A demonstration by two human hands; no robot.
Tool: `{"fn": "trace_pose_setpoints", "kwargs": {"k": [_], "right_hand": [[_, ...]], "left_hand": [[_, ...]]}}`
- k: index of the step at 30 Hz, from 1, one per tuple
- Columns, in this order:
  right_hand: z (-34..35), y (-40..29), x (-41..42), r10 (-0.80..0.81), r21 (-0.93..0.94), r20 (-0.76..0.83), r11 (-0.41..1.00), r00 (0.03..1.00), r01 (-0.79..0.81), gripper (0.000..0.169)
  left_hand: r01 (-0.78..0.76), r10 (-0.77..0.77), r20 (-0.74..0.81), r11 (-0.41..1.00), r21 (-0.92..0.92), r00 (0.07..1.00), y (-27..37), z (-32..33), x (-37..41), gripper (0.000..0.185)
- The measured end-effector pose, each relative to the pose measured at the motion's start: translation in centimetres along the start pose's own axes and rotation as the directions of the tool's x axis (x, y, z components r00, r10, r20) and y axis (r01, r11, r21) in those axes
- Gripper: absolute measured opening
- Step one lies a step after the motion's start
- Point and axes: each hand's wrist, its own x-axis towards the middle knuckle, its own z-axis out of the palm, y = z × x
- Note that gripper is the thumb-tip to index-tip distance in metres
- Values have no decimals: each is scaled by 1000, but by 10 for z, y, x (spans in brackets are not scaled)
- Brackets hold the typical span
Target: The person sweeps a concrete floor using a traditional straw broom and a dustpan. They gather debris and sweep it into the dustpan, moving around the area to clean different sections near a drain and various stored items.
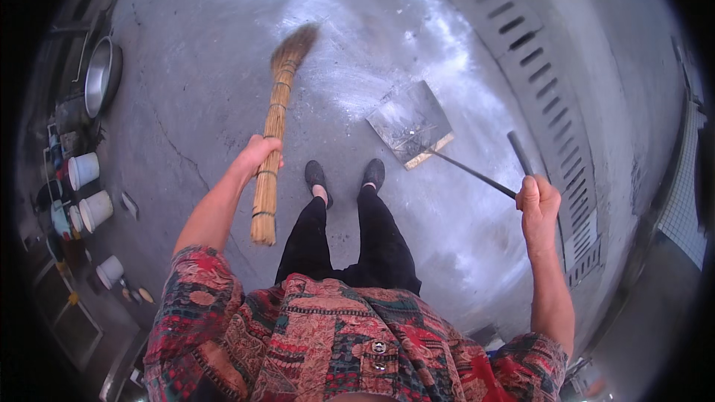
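My left hand (265, 153) grips a straw hand broom (276, 106) around its bound handle. The broom's bristle head points away from me and is slightly blurred. In my right hand (537, 201) is the dark handle of a long-handled metal dustpan (416, 120). The dustpan's flat pan rests at or just over the concrete floor (223, 95), ahead and to the right of my feet. Some thin debris lies in the pan near its back edge, which has a light strip along it.
A slotted drain cover (540, 72) runs along the right side. At the left stand a metal basin (102, 77), white buckets (96, 210) and a smaller white container (110, 272). A white tiled surface (684, 184) is at the far right. A crack crosses the floor left of me.
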Motion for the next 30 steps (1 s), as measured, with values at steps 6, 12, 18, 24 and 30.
{"fn": "trace_pose_setpoints", "kwargs": {"k": [6,12,18,24,30], "right_hand": [[40,-46,13,-18,81,-22,996,1000,20,40],[54,-76,39,-46,134,92,990,995,34,40],[44,-63,33,-99,107,71,990,993,91,43],[24,-52,18,-104,23,318,995,942,102,44],[22,-43,33,-249,-9,327,964,912,266,44]], "left_hand": [[86,-103,103,983,161,989,-33,74,9,21],[106,-232,389,942,318,892,-61,82,-64,19],[131,-267,381,929,346,885,-69,57,-119,20],[233,-224,178,972,-30,958,-98,9,-114,23],[344,-313,180,923,-175,932,-103,37,-102,27]]}}
